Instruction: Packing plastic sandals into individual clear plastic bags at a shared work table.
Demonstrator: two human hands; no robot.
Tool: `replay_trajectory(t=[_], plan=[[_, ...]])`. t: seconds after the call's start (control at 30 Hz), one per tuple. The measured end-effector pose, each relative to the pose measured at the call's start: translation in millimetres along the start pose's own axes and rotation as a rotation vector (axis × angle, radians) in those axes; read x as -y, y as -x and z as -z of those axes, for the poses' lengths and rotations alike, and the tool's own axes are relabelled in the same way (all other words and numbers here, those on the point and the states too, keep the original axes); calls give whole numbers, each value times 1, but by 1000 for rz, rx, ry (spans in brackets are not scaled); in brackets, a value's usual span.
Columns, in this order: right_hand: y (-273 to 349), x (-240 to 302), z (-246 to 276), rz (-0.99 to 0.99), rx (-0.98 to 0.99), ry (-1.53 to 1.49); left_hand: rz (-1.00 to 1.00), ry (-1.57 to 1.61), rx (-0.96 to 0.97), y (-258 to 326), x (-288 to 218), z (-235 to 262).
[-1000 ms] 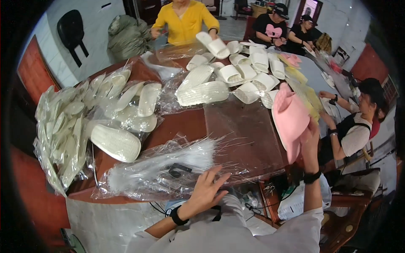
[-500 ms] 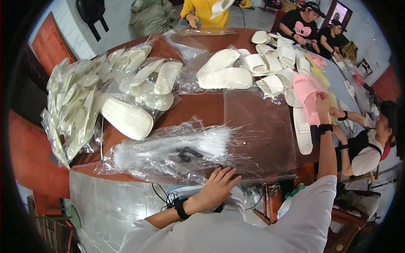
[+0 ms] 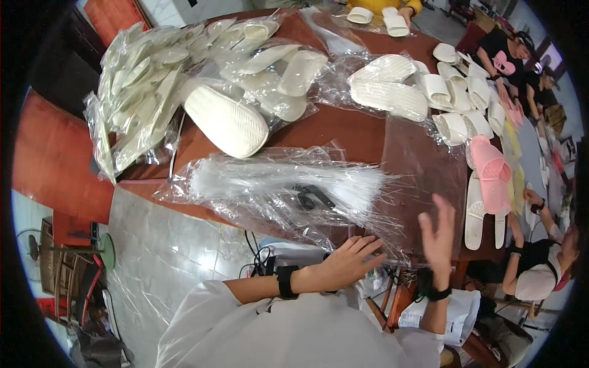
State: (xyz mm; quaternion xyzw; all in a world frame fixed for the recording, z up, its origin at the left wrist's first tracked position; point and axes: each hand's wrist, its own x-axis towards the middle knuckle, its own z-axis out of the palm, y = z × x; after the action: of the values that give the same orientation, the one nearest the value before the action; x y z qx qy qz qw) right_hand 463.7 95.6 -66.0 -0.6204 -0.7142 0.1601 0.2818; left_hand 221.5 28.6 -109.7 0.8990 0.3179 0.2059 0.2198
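My left hand (image 3: 350, 260) rests palm down with fingers spread at the near edge of the brown table (image 3: 343, 135), touching a heap of clear plastic bags (image 3: 276, 184). A small black object (image 3: 310, 196) lies under that plastic. My right hand (image 3: 438, 236) is raised, empty, fingers apart, over a flat clear sheet (image 3: 423, 165). To its right a pink slipper (image 3: 491, 175) lies on top of white slippers (image 3: 475, 211) at the table's right edge.
Bagged white slippers (image 3: 147, 92) pile up at the left, with one loose white slipper (image 3: 227, 119) beside them. More white slippers (image 3: 392, 92) cover the far side. Other people sit at the right (image 3: 540, 270) and far right (image 3: 509, 55). Red cabinet (image 3: 55, 159) at left.
My right hand has let go of the pink slipper, which now lies on the white slippers, and has drawn back toward me. The view has tilted further down; my left hand stays put.
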Motion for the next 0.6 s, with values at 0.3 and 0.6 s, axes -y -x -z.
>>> replay_trajectory(t=[0.3,0.6], plan=[[9,17,-62,100,219,156,271,-89,-243,17,45,57],[4,18,-63,109,271,210,417,-277,-146,32,76,48]])
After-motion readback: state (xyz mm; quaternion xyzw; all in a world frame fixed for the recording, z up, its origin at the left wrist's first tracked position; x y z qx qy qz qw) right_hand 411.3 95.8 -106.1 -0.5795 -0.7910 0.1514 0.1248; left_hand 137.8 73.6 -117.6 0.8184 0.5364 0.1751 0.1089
